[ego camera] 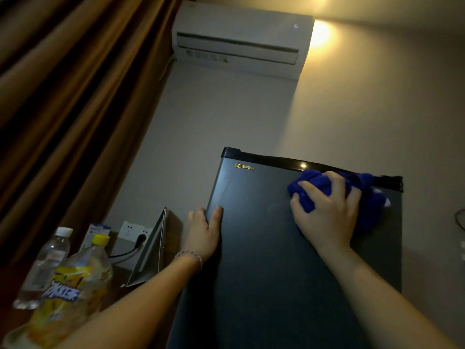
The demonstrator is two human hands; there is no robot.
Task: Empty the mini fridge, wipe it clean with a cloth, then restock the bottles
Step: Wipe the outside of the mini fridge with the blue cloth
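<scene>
Mini fridge door closed; interior hidden, base cut off by bottom edge. Yellow-capped bottle label blurred, unreadable. Blue cloth partly covered by right hand.

two bare forearms showed in the head view, both uncovered from the lower edge of the picture up to the wrists, with no sleeve showing on either. the left hand wore a thin bracelet round the wrist, a narrow band of small pale beads, faintly pinkish in the dim warm light; its finer detail was too blurred to tell. the right hand wore nothing that could be seen: no ring, watch or band at the wrist. the fingernails on both hands looked short and plain, though the low light left their finish unclear.
</scene>
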